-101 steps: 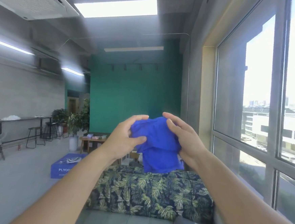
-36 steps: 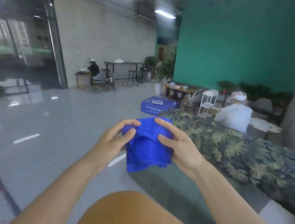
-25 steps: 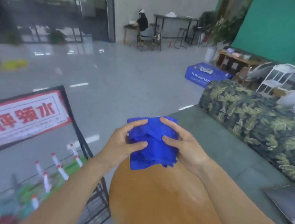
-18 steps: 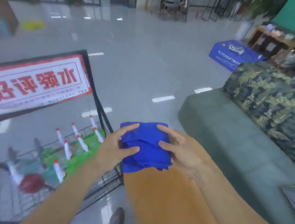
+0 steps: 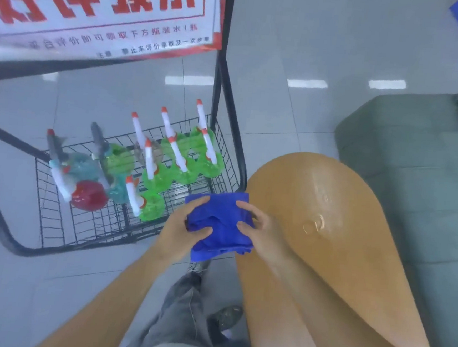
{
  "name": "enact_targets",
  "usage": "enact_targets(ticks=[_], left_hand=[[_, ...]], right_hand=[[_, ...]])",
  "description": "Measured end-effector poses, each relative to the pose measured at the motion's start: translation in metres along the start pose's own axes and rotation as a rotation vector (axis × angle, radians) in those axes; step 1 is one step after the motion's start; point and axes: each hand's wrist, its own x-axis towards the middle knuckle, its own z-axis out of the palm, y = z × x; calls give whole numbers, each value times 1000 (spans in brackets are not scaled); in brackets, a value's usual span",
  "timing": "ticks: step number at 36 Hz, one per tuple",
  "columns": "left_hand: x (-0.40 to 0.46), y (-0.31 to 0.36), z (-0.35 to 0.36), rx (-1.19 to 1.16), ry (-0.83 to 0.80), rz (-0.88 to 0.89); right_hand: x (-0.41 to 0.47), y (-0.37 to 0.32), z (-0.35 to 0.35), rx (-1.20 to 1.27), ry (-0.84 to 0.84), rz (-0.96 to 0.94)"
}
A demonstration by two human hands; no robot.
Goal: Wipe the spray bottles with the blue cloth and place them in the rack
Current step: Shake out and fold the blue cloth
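Note:
A bunched blue cloth [image 5: 219,224] hangs between both hands in front of me. My left hand [image 5: 182,231] grips its left side with thumb and fingers. My right hand [image 5: 259,230] pinches its right side. Just beyond and left of the cloth stands a black wire rack [image 5: 87,217] on the floor. Several spray bottles stand in the rack: green ones [image 5: 161,179] with white nozzles, a red one [image 5: 89,196] and a teal one [image 5: 83,166].
A red-and-white sign [image 5: 98,12] tops the rack's black frame [image 5: 223,90]. An orange rounded table [image 5: 327,235] sits under my right arm. A grey-green sofa seat [image 5: 414,174] lies at the right. My leg and shoe [image 5: 224,318] show below.
My view has swung from the room and window down to the floor rack. Both hands have kept hold of the cloth and come lower, close to the rack.

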Motion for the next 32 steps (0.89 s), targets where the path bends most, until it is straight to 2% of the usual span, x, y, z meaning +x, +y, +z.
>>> enact_targets(ticks=[13,21,24,28,32], left_hand=[[68,-38,-13,71,77,-72],[92,-36,0,255,70,-51],[94,-37,1,373,75,-18],[96,-41,4,501,97,20],[96,-50,2,530,143,4]], right_hand=[[73,42,36,-231,102,-19],[77,48,33,-406,228,-117],[68,49,35,-515,322,-242],[74,48,43,-569,251,-377],[88,46,48,-627,154,-336]])
